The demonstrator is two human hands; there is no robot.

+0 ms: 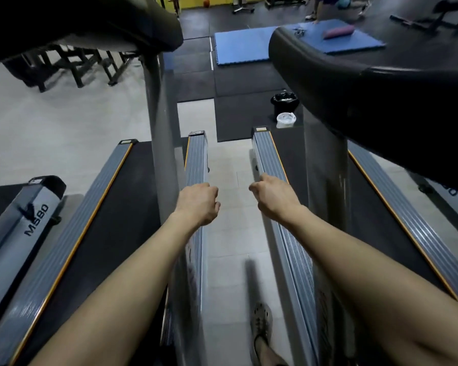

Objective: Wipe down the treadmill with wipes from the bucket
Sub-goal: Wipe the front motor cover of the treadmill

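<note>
I stand on the pale floor between two treadmills. My left hand (197,204) hovers over the grey ribbed side rail (196,159) of the left treadmill, fingers curled under, no wipe showing in it. My right hand (273,196) is curled the same way above the inner rail (269,151) of the right treadmill, with nothing visible in it. A small white bucket (286,120) stands on the floor past the rail ends, and a black lined bin (284,101) sits just behind it. Whether either hand touches a rail I cannot tell.
Dark treadmill consoles (368,83) overhang at the upper left and right, on grey uprights (159,122). A third machine marked M580 (35,207) lies at the far left. A blue mat (249,46) and a person's legs (317,9) are in the background. My shoe (261,320) is below.
</note>
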